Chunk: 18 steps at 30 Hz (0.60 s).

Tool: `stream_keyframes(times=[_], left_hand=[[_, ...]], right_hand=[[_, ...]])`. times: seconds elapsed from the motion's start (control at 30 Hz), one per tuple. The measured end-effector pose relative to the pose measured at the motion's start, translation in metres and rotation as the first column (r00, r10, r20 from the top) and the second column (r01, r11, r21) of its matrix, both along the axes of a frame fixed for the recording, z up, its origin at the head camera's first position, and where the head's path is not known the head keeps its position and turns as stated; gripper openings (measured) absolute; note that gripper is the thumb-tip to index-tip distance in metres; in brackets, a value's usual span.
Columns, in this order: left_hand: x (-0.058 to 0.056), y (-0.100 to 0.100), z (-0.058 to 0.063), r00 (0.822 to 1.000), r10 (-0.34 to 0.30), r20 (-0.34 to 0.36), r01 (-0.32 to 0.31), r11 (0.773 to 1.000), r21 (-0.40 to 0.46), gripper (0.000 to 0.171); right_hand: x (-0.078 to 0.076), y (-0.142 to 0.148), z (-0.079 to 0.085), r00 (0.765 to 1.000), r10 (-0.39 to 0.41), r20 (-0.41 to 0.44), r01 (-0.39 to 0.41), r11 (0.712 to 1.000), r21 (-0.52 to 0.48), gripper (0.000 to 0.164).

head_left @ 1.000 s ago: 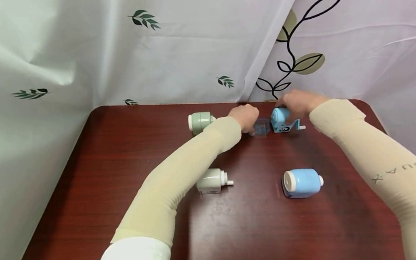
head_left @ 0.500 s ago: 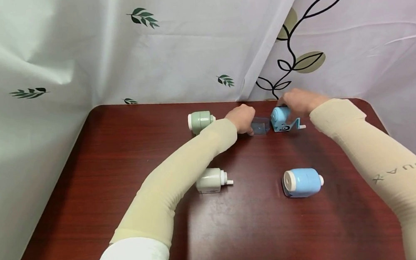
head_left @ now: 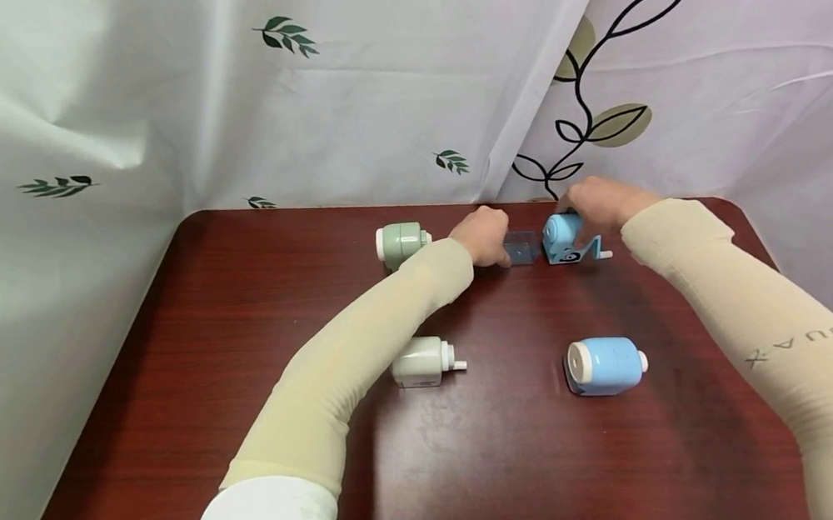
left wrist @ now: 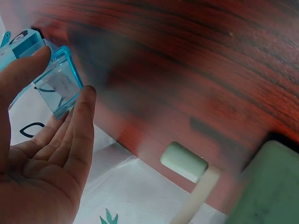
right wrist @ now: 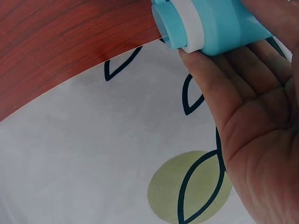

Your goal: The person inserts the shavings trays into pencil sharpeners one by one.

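Note:
At the back right of the table, my right hand (head_left: 603,202) grips a light blue hand-crank pencil sharpener (head_left: 559,238) from above. Its crank sticks out to the right, and the right wrist view shows fingers curled along the blue body (right wrist: 229,23). My left hand (head_left: 482,237) holds a clear, blue-tinted shavings drawer (head_left: 522,247) just left of that sharpener. Thumb and fingertips (left wrist: 87,95) lie on opposite sides of the drawer (left wrist: 60,86) in the left wrist view. Part of the drawer is hidden behind the thumb.
A green sharpener (head_left: 400,243) lies left of my left hand, partly behind the sleeve. A whitish sharpener (head_left: 419,362) lies below the left forearm, and a second blue one (head_left: 607,363) lies front right. A patterned white curtain (head_left: 372,113) borders the table's back edge.
My left hand has shifted slightly left and the drawer in it has changed its tilt. The right hand and the sharpener it grips have stayed in place.

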State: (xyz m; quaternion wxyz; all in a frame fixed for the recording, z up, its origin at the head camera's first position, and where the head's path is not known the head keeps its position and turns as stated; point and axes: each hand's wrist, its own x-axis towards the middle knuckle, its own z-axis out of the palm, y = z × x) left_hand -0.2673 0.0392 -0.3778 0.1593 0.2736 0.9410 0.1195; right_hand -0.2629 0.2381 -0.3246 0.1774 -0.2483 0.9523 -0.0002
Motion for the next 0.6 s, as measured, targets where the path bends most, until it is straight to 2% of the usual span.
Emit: stream_keyframes(times=[0.3,0.6], left_hand=[[0.0,0.01,-0.004,1.0,-0.002,-0.026,0.002,1.0,-0.012,0.026],[0.003,0.016,-0.003,1.0,0.001,-0.03,-0.001,1.0,-0.004,0.026]], right_hand=[[0.0,0.0,0.0,1.0,-0.011,0.0,0.011,1.0,-0.009,0.051],[0.0,0.001,0.0,1.0,0.001,0.0,-0.001,1.0,-0.02,0.051]])
